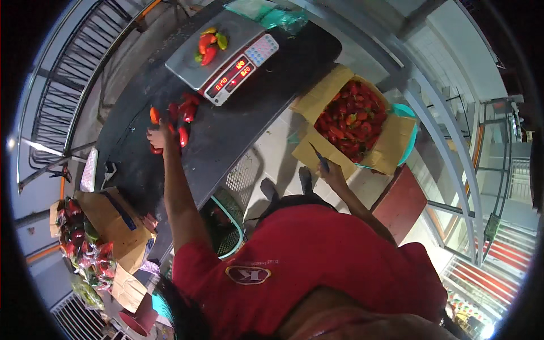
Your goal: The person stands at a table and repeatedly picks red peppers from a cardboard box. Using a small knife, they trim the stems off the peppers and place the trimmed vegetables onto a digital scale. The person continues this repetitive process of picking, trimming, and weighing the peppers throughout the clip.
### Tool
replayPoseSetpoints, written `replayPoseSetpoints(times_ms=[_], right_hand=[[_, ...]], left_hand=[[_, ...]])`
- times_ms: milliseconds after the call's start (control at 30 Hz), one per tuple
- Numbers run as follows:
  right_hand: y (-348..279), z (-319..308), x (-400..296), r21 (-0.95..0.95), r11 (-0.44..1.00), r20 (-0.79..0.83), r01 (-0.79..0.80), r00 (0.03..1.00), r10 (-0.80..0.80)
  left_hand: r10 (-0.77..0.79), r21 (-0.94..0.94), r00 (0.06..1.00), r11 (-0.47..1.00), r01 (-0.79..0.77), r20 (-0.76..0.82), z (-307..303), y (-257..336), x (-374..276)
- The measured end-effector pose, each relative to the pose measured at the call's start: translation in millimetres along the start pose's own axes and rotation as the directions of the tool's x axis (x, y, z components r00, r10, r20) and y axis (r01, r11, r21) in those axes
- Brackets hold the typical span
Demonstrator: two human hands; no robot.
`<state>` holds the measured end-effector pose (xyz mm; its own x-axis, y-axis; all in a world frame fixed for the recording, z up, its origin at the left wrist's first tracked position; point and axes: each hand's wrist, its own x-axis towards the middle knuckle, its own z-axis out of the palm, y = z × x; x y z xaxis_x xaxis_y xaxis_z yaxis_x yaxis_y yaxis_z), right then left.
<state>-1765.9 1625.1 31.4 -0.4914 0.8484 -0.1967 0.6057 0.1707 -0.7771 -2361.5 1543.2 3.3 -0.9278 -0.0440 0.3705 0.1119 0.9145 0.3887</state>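
Observation:
My left hand (pixel 158 137) reaches over the dark tabletop among loose red peppers (pixel 183 136). An orange pepper (pixel 154 115) lies just beyond its fingers; whether the hand grips anything cannot be made out. In my right hand (pixel 332 173) is a small knife (pixel 321 159) with a thin curved blade, held over the floor near an open cardboard box (pixel 314 153) full of red peppers (pixel 355 117). Red, orange and green peppers (pixel 208 46) rest on the metal plate of a digital scale (pixel 187 63), whose display (pixel 229 80) is lit.
Clear and green plastic bags (pixel 282 19) lie beyond the scale. At lower left, a cardboard box (pixel 114 225) stands beside bagged peppers (pixel 85 250). Below the table edge is a crate with a light green rim (pixel 238 225). A reddish board (pixel 401 204) sits at right.

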Motion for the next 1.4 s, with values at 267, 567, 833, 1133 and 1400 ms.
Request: replayPoseSetpoints(times_ms=[267, 567, 833, 1133, 1400], right_hand=[[-34.4, -55.0, 2.3, 0.140, 0.984, 0.088, -0.108, 0.991, 0.096], [10.8, -117.8, -18.9, 0.163, 0.972, 0.008, -0.169, 0.985, 0.170], [23.4, -148.4, -27.9, 0.217, 0.972, 0.028, -0.092, 0.996, 0.088], [57.4, -172.1, -21.1, 0.205, 0.977, -0.022, -0.055, 0.998, 0.061], [47.6, -208.1, -43.1, 0.352, 0.915, -0.142, -0.198, 0.955, 0.261]], left_hand=[[0.766, -0.455, 0.624, 0.614, -0.645, 0.150, -15.3, 86.6, -90.7], [0.668, -0.451, 0.736, 0.695, -0.560, 0.115, 36.5, 81.1, -140.9], [0.610, -0.493, 0.338, 0.786, -0.374, 0.716, -30.2, 74.3, -219.1], [0.942, -0.933, -0.049, 0.319, -0.167, 0.331, -56.6, 269.0, -437.7], [0.920, -0.808, -0.145, 0.235, -0.541, 0.365, -57.9, 348.7, -585.8]])
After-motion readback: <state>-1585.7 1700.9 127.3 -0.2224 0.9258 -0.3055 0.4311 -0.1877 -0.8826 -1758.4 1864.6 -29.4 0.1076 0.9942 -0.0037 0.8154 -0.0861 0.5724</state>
